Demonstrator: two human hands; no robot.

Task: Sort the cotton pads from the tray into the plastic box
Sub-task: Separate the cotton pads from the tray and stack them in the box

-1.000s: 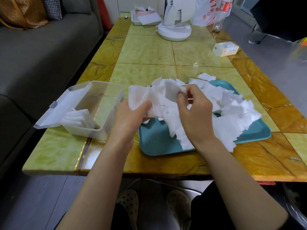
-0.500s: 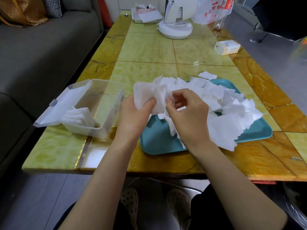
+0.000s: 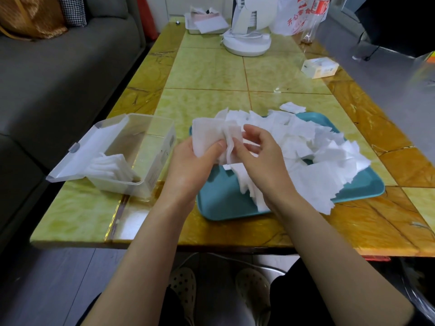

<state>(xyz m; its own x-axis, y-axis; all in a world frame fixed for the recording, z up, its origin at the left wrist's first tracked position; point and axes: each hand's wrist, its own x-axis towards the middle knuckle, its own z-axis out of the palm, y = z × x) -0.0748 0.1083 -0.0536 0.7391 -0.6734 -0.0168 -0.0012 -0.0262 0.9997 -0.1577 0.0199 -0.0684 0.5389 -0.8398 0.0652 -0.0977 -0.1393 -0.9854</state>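
At centre frame our left hand [image 3: 193,165] grips a stack of cotton pads [image 3: 207,137] above the left end of the teal tray [image 3: 219,201], our right hand [image 3: 261,161] pinching the stack's right edge. The loose pile [image 3: 306,149] fills the tray to the right; the open plastic box [image 3: 160,161] sits at centre left. A second ago our right hand pinched a pad higher up; it has since closed in on the stack.

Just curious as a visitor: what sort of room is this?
Probably a home living room: a grey sofa beside a tiled table, with a white fan and a plastic shopping bag on it.
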